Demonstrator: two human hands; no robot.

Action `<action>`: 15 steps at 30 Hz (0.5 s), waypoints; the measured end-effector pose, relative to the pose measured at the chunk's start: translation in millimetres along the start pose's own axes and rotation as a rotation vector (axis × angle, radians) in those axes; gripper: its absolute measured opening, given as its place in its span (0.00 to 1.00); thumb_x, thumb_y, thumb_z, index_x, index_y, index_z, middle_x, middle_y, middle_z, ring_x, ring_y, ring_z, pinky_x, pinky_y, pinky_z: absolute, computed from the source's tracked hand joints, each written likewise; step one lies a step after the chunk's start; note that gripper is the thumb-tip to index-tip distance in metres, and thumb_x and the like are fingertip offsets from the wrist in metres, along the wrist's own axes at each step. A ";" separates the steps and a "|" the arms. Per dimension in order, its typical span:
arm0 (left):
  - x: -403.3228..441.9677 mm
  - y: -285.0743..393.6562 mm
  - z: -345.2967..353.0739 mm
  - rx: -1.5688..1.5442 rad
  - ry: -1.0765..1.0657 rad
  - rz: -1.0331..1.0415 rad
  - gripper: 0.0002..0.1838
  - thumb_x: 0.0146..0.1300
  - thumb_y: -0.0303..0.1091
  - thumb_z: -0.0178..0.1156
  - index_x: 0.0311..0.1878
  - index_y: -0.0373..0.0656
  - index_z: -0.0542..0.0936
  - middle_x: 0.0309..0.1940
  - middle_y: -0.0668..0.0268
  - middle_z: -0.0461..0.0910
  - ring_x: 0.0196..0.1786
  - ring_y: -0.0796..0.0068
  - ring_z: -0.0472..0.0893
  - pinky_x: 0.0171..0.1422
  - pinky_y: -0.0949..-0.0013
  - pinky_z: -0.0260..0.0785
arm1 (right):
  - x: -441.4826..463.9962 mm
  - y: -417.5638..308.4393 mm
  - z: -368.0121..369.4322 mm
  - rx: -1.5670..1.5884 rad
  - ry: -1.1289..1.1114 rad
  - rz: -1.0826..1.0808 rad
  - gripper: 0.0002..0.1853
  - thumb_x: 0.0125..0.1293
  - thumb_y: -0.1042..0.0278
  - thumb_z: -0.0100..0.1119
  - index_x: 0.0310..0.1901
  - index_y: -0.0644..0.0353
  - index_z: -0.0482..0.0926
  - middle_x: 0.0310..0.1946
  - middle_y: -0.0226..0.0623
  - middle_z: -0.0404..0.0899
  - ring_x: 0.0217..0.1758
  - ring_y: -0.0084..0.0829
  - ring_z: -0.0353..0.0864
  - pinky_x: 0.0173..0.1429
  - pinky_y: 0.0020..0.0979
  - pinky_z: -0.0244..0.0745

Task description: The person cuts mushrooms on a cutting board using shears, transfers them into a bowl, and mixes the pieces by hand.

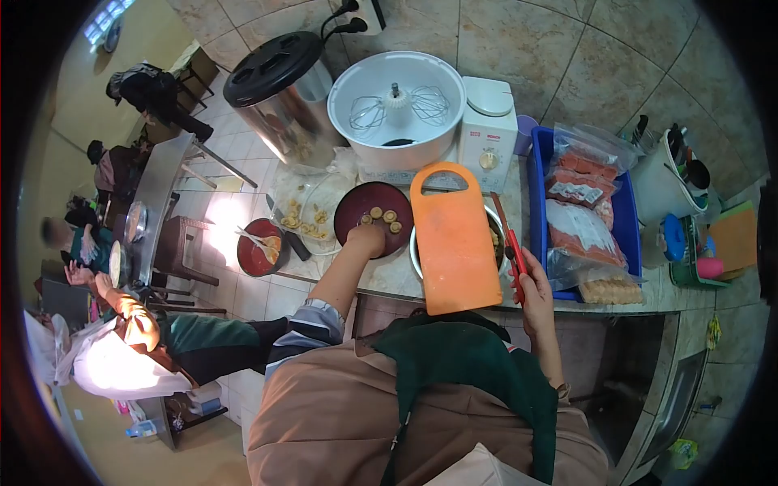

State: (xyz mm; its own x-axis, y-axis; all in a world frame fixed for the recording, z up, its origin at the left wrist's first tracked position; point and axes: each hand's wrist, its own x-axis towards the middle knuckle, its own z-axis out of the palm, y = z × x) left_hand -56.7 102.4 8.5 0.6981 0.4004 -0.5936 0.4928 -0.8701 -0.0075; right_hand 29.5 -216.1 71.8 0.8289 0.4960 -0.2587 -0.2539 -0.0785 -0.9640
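My left hand (367,240) reaches into a dark red bowl (350,202) that holds several small brownish mushrooms (391,216). Its fingertips are hidden behind the back of the hand, so I cannot see what they touch. In my right hand (533,293) is a knife with a red handle (514,257), the fingers closed round it and the blade pointing away from me. Between the hands, an orange cutting board (456,251) lies across a white bowl (415,257). Cut pieces show in that bowl past the board's right edge.
Behind stand a steel urn (296,113) and a white mixer (489,134) with its bowl (397,69). A blue crate (538,202) of packaged meat is at right. A plastic bag (301,215) of pieces lies left, beside a red pot (258,257). People work at a table (162,174) farther left.
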 end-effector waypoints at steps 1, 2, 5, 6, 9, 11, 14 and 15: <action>3.0 -2.7 2.8 -0.017 0.000 0.030 0.14 0.51 0.38 0.54 0.37 0.41 0.80 0.38 0.56 0.79 0.43 0.59 0.78 0.45 0.62 0.70 | -1.0 -3.7 -0.1 0.032 0.001 -0.004 0.23 0.62 0.73 0.42 0.60 0.56 0.61 0.39 0.30 0.73 0.30 0.14 0.67 0.26 0.13 0.62; 5.7 -5.5 5.1 -0.012 -0.001 0.034 0.14 0.51 0.38 0.54 0.37 0.41 0.80 0.38 0.56 0.79 0.43 0.59 0.78 0.45 0.62 0.70 | -1.7 -6.8 -0.4 0.064 0.001 -0.010 0.23 0.62 0.73 0.43 0.60 0.56 0.62 0.39 0.29 0.72 0.30 0.13 0.66 0.26 0.13 0.61; 3.0 -12.4 2.2 -0.136 0.050 0.135 0.14 0.46 0.40 0.59 0.32 0.40 0.80 0.33 0.58 0.80 0.36 0.63 0.79 0.39 0.65 0.70 | -3.1 -11.0 -2.0 0.076 0.003 0.003 0.22 0.62 0.73 0.42 0.60 0.56 0.62 0.39 0.29 0.72 0.30 0.13 0.66 0.26 0.13 0.62; -0.4 -15.1 -1.6 -0.265 0.001 0.130 0.13 0.45 0.40 0.60 0.30 0.39 0.79 0.30 0.59 0.80 0.32 0.66 0.79 0.37 0.67 0.70 | -2.8 -10.6 -3.0 0.079 0.004 0.004 0.22 0.62 0.73 0.42 0.60 0.56 0.62 0.39 0.29 0.72 0.30 0.13 0.66 0.26 0.13 0.62; -4.3 -23.1 -3.5 -0.497 -0.048 0.125 0.13 0.42 0.38 0.63 0.26 0.37 0.78 0.25 0.61 0.79 0.27 0.70 0.78 0.34 0.70 0.69 | -2.2 -9.1 -5.2 0.085 -0.013 0.021 0.22 0.62 0.73 0.42 0.60 0.56 0.61 0.38 0.28 0.72 0.29 0.12 0.66 0.26 0.12 0.62; -1.9 -24.9 -2.6 -0.599 -0.047 0.128 0.13 0.41 0.38 0.64 0.24 0.36 0.78 0.23 0.61 0.79 0.27 0.70 0.78 0.33 0.70 0.69 | -2.2 -10.2 -5.5 0.075 -0.025 0.030 0.22 0.63 0.73 0.41 0.60 0.56 0.61 0.37 0.28 0.72 0.28 0.12 0.65 0.26 0.12 0.62; -3.6 -14.3 -14.2 -0.984 0.068 0.088 0.12 0.42 0.36 0.65 0.25 0.36 0.77 0.21 0.62 0.78 0.25 0.75 0.77 0.32 0.74 0.68 | -3.0 -11.7 -3.3 0.081 -0.041 0.046 0.22 0.63 0.73 0.42 0.61 0.56 0.61 0.35 0.27 0.72 0.28 0.12 0.65 0.25 0.12 0.61; -24.6 7.7 -38.5 -1.087 0.166 0.085 0.13 0.43 0.36 0.65 0.27 0.36 0.77 0.21 0.62 0.78 0.26 0.76 0.76 0.32 0.75 0.68 | -3.2 -12.0 -2.6 0.082 -0.040 0.044 0.22 0.63 0.73 0.42 0.61 0.56 0.61 0.35 0.27 0.72 0.28 0.12 0.65 0.25 0.12 0.61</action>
State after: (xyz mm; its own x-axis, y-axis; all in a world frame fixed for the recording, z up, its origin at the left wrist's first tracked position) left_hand -50.1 96.9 54.0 0.7721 0.4561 -0.4424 0.5774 -0.2128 0.7883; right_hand 31.1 -219.0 84.1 0.7959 0.5281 -0.2961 -0.3304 -0.0309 -0.9433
